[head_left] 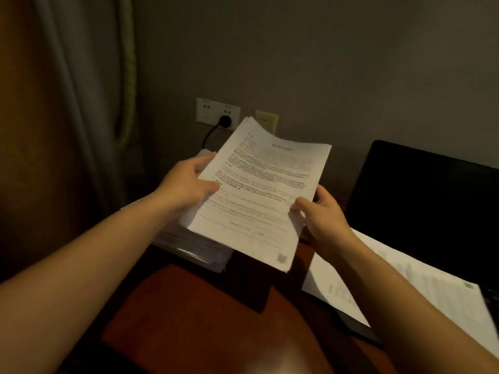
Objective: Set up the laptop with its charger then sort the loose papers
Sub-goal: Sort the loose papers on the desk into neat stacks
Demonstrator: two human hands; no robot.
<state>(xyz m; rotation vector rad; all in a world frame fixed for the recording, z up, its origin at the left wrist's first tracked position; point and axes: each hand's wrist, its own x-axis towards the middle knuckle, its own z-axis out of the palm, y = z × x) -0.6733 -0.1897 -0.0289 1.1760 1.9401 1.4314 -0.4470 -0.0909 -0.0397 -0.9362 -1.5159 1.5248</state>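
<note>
Centrally, a sheaf of white printed papers (259, 190) is held up in the air above the reddish-brown wooden table (205, 306), tilted so that its far edge points to the upper part of the frame. Its left edge is gripped by the left hand (186, 184): the thumb is laid on the top page and the other fingers are tucked beneath. Its lower right edge is pinched by the right hand (321, 214), the thumb pressed on the top page and the fingers curled behind the edge. Both grips are closed on the sheaf. Below the left hand, a thick stack of white papers (197, 252) is seen lying on the table, partly hidden by the sheaf. At the right of the frame a black open laptop (432, 201) is set on the table, its screen dark, and a loose white printed sheet (405, 287) is spread just in front of its screen, in the lower right. On the grey wall (324, 63) above the sheaf a white double socket plate (208, 110) is fixed, and a black round plug (224, 120) is seated in its right half. From the plug a black cable (209, 136) is led downward and is lost behind the papers; whether it reaches the laptop cannot be told.
</note>
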